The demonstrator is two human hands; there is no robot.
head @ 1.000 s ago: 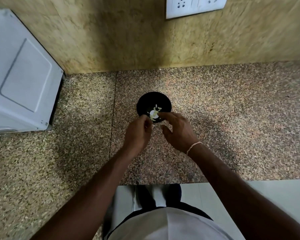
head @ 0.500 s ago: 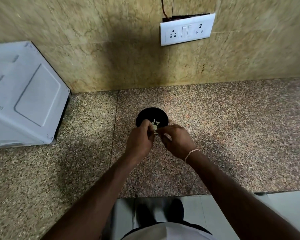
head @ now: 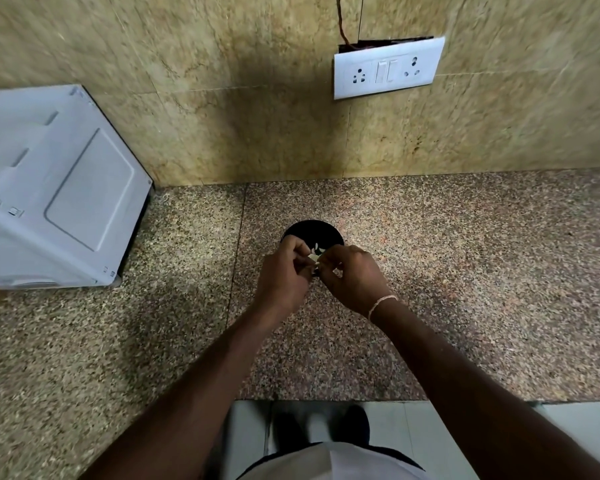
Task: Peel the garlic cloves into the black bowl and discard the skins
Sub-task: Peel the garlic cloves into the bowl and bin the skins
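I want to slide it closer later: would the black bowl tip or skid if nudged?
The black bowl looks small and low, so it probably slides rather than tips. It holds only a few pale scraps, so it is likely light. The speckled stone counter looks smooth, so a nudge may send it skidding.

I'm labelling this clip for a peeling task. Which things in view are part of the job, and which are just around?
Part of the job:
left hand
right hand
garlic clove, pinched between both hands
black bowl

Just around:
white appliance
socket plate
counter
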